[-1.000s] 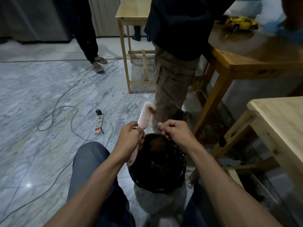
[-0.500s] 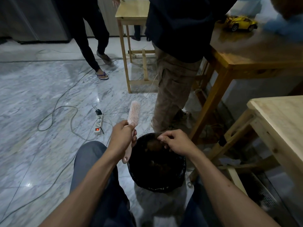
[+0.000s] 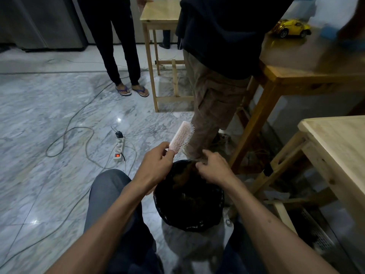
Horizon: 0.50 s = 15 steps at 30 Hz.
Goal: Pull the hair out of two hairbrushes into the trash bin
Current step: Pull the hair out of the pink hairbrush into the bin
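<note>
A pink hairbrush (image 3: 181, 137) with pale bristles is held upright by its handle in my left hand (image 3: 154, 167), its head tilted right, bristles facing right. The bristles look free of hair. My right hand (image 3: 213, 168) hovers over the far rim of the black-lined trash bin (image 3: 164, 206), fingers pinched together; whether strands are between them I cannot tell. Brown hair clumps (image 3: 183, 177) lie inside the bin. The bin stands on the floor between my knees. A second hairbrush is not in view.
A person in khaki trousers (image 3: 209, 103) stands just behind the bin. Another person in sandals (image 3: 131, 90) stands farther left. A power strip (image 3: 119, 148) and cables lie on the marble floor. Wooden tables (image 3: 335, 139) stand right; a yellow toy car (image 3: 290, 28) sits on one.
My left hand turned the brush and tilted its head right. My right hand went down to the bin's rim and stays there. The person in sandals stepped closer.
</note>
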Each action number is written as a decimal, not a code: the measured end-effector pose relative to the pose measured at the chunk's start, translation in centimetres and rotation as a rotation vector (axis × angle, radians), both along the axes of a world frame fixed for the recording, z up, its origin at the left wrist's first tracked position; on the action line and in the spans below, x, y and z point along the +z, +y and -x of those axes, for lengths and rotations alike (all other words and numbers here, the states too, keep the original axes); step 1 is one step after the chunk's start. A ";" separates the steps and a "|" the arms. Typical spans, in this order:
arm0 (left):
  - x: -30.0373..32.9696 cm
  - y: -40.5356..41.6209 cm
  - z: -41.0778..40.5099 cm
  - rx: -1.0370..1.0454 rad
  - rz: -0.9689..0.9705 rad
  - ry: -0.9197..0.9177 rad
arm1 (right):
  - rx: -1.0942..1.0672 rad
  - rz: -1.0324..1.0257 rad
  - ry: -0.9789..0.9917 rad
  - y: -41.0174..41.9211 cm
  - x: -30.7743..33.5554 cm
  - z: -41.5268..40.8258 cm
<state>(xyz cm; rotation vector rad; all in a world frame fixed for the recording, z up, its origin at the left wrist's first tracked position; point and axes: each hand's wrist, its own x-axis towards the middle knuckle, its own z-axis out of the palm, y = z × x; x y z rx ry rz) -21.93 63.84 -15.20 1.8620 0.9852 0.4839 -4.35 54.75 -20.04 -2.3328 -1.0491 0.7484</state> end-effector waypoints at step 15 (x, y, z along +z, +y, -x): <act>-0.2 1.3 0.0 -0.284 -0.329 0.139 | -0.078 -0.516 0.776 0.6 1.8 1.1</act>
